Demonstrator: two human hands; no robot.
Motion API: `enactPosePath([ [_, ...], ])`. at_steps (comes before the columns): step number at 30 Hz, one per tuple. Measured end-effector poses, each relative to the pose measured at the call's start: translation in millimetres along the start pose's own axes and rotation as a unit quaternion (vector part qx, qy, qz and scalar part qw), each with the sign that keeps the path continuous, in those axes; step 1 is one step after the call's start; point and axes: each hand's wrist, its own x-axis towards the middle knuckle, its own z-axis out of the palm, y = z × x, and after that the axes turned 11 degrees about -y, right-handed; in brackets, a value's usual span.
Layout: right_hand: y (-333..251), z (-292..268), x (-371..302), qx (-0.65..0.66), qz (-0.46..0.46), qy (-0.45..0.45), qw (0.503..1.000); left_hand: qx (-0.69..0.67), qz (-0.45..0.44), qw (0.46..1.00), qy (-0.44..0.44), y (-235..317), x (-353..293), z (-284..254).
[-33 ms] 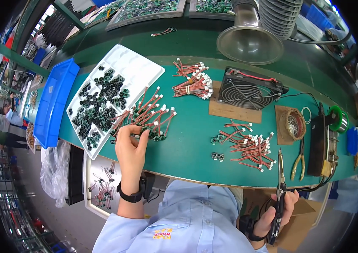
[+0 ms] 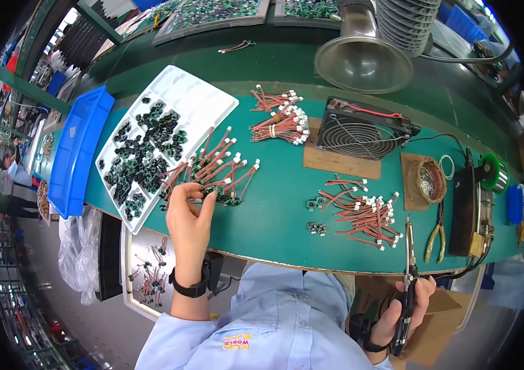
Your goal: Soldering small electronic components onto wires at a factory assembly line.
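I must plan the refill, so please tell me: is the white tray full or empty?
Partly full: small dark parts cover much of the white tray, but its far end is bare.

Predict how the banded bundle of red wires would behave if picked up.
The bundle would probably lift as one, since a pale band wraps it. Its thin wires would likely flex. White plugs crowd one end, so they may snag.
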Motion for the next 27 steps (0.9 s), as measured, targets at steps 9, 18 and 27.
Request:
enactPosePath([
  [9, 15, 35, 0, 0.168, 0.088, -0.017, 0.982, -0.034, 0.190, 0.968, -0.159, 55, -51, 24],
  [18, 29, 63, 37, -0.042, -0.099, -0.054, 0.993, 0.026, 0.252, 0.948, -0.192, 75, -51, 89],
  [27, 26, 60, 44, -0.090, -0.101, -0.125, 0.983, -0.056, 0.252, 0.931, -0.257, 71, -57, 82],
])
